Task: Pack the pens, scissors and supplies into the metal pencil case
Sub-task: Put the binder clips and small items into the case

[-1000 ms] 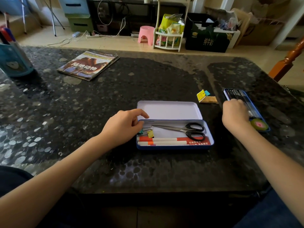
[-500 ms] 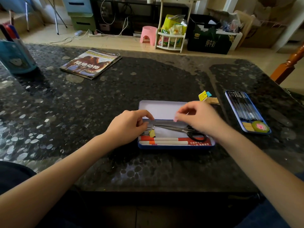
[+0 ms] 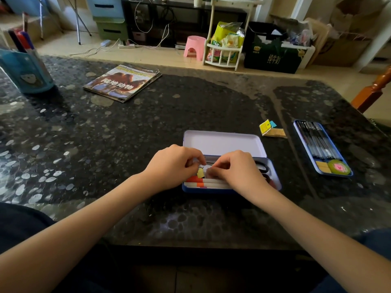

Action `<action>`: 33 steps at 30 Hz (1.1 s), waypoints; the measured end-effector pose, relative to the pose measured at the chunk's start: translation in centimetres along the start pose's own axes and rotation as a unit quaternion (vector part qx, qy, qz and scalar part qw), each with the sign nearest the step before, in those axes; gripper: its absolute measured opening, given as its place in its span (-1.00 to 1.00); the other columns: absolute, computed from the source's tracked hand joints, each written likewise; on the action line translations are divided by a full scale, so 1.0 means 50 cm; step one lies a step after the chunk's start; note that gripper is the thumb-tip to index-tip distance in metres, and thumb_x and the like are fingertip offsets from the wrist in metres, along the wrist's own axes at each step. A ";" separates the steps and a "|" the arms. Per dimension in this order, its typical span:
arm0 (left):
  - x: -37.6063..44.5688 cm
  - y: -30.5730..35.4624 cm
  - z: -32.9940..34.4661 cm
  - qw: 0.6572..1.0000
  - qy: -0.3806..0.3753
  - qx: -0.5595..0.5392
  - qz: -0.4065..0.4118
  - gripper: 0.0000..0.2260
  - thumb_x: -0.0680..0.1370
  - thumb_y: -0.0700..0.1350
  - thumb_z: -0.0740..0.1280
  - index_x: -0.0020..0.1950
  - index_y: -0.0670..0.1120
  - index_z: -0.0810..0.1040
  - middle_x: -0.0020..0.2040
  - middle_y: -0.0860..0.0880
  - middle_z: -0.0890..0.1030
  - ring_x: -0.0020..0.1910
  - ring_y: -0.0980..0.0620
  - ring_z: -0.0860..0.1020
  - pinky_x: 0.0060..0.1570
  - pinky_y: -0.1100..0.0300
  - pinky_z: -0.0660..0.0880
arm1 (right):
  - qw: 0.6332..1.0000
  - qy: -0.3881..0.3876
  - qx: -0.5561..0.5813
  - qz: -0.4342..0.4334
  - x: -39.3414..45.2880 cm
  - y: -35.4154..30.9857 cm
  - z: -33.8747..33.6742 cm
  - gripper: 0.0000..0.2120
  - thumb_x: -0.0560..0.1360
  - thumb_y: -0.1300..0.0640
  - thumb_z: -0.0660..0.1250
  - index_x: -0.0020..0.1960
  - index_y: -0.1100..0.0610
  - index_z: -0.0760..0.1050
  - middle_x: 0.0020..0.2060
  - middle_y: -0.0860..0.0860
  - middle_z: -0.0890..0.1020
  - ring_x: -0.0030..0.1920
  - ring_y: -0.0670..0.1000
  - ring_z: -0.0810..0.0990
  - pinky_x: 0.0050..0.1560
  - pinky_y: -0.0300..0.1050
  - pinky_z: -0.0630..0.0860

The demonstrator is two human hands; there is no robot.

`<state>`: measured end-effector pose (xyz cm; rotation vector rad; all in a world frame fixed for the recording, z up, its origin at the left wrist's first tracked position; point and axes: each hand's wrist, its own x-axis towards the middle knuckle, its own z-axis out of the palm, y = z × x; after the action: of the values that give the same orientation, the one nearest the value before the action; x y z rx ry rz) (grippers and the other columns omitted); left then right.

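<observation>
right hand [image 3: 237, 168] now in pencil case [image 3: 222, 142], meeting left hand [image 3: 175, 163]; scissors [image 3: 263, 167] mostly hidden

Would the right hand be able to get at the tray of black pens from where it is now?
Probably yes. The tray of black pens lies open on the table to the right of the metal pencil case, with nothing between them. The right hand is busy inside the case, fingers curled, so it must withdraw first.

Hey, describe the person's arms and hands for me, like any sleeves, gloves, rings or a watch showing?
Both forearms are bare right up to the picture's lower edge, with no sleeve showing. The left hand and right hand wear no gloves, and no ring, watch or bracelet shows on the sides facing the camera. The only clothing visible is dark fabric at the lower corners.
</observation>
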<state>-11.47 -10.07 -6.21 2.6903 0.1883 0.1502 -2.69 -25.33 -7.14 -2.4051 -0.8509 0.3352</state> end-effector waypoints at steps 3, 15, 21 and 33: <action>-0.001 0.006 0.000 1.000 -0.003 0.011 0.004 -0.82 0.56 -0.08 0.24 0.05 0.11 0.59 -0.45 0.16 0.43 -0.44 0.19 0.44 -0.46 0.41 0.23 | 1.000 0.017 -0.006 -0.020 -0.008 -0.002 0.009 -0.86 0.44 0.00 0.42 -0.08 0.04 0.69 -0.21 -0.06 0.66 -0.26 -0.17 0.51 -0.20 -0.41 0.38; -0.005 0.015 -0.005 0.999 -0.010 0.033 -0.005 -0.78 0.59 -0.02 0.19 0.18 0.14 0.54 -0.43 0.20 0.40 -0.43 0.20 0.44 -0.45 0.38 0.24 | 0.961 0.271 -0.046 0.010 0.135 0.144 -0.140 -0.73 0.57 0.25 0.16 0.15 0.17 0.58 0.01 0.15 0.67 0.02 0.16 0.61 0.03 -0.03 0.49; -0.005 0.013 -0.004 0.999 -0.016 0.033 -0.016 -0.78 0.59 -0.03 0.19 0.18 0.14 0.54 -0.43 0.22 0.36 -0.44 0.20 0.41 -0.46 0.40 0.21 | 0.979 0.172 -0.096 0.054 0.192 0.229 -0.130 -0.75 0.55 0.20 0.27 0.19 0.18 0.58 0.11 0.18 0.63 0.13 0.20 0.57 0.15 -0.03 0.46; -0.003 0.014 0.000 0.999 -0.018 0.025 -0.022 -0.78 0.59 -0.04 0.20 0.17 0.14 0.54 -0.42 0.21 0.40 -0.43 0.19 0.43 -0.46 0.39 0.23 | 0.962 0.250 0.094 0.053 0.174 0.235 -0.125 -0.65 0.49 0.22 0.37 0.26 0.08 0.45 -0.09 0.05 0.63 0.00 -0.02 0.57 0.03 -0.16 0.44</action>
<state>-11.53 -10.71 -5.93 2.7343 0.2436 0.0847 12.35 -29.95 -9.32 -2.2110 -0.4399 -0.1469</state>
